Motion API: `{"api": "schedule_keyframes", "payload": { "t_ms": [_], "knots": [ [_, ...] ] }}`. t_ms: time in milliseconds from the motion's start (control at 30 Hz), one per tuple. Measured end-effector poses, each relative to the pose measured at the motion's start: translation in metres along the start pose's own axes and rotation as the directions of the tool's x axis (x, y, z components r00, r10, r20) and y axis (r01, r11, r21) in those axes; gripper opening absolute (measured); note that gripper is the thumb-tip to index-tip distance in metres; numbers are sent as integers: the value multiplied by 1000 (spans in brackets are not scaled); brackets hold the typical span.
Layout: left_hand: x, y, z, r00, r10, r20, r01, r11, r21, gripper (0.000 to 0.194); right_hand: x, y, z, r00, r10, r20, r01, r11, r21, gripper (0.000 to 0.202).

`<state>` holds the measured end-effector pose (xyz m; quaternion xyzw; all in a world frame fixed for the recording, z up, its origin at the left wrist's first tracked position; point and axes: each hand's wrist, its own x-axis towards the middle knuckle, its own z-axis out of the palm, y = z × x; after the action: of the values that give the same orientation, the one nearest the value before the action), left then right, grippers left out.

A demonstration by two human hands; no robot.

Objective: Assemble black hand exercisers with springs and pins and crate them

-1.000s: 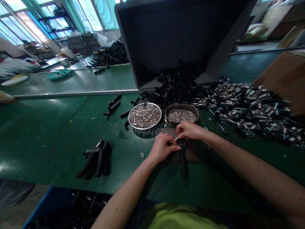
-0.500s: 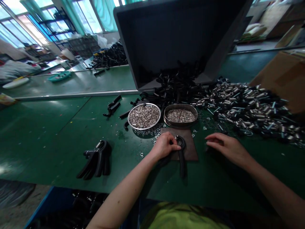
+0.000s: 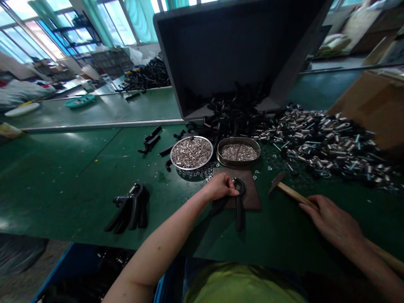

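Note:
My left hand (image 3: 220,186) pinches the ring end of a black hand grip (image 3: 240,208), which rests on a brown square plate (image 3: 254,191) with its handles pointing toward me. At the right, my right hand (image 3: 336,216) is closed round the wooden handle of a hammer (image 3: 292,192); its metal head points to the left, beside the plate. Behind the plate are a round dish (image 3: 191,153) of small metal pins and an oval tin (image 3: 239,152) of small metal parts. Small rings lie scattered near the dish.
Finished-looking black grips (image 3: 131,208) stand together at the left. A large grey bin (image 3: 233,50) tipped on its side spills black parts at the back. A heap of metal springs and black pieces (image 3: 334,145) covers the right rear, beside a cardboard box (image 3: 375,109).
My right hand has moved right and toward me, and the hammer now shows in it. My left hand stays at the grip on the plate.

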<state>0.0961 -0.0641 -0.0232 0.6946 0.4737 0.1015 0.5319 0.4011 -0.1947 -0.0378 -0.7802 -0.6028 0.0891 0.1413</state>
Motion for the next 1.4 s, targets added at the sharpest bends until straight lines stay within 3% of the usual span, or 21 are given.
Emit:
{"api": "schedule_keyframes", "payload": {
  "t_ms": [67,133,233,300,333,467,500,667,833,1033,1400],
  "knots": [
    [0,-2,1,1000,11,-4,-11,1000,-22,23,2,-26,-11,998,-13,58,5,990,141,33],
    [-1,-2,1,1000,17,-4,-18,999,-37,24,1,-58,-27,991,-101,88,68,945,320,40],
    [-3,0,0,1000,14,0,-14,998,-55,24,-4,-98,-45,979,-199,-51,199,863,464,45],
    [-3,2,0,1000,10,3,-10,998,-58,24,-4,-112,-44,959,-234,-158,280,854,438,46],
    [-3,2,0,1000,10,1,-10,998,-58,24,-2,-114,-40,951,-267,-158,308,864,397,45],
    [-2,3,0,1000,5,-7,-6,999,-42,23,8,-112,-23,903,-416,110,376,887,270,43],
    [-2,3,0,1000,4,-2,-4,999,-40,22,9,-111,-23,897,-424,125,381,885,267,43],
    [-2,6,-2,1000,15,27,-15,1000,-26,22,5,-113,-26,936,-339,-91,351,892,286,45],
    [1,4,-3,999,-7,45,8,999,-36,21,12,-109,-12,923,-344,171,302,925,231,43],
    [5,4,-3,997,-11,70,14,999,-53,21,11,-103,-22,960,-264,94,226,928,295,44],
    [4,0,-3,998,3,69,5,994,-112,27,-8,-97,-20,953,-265,149,201,917,345,46]
  ]
}}
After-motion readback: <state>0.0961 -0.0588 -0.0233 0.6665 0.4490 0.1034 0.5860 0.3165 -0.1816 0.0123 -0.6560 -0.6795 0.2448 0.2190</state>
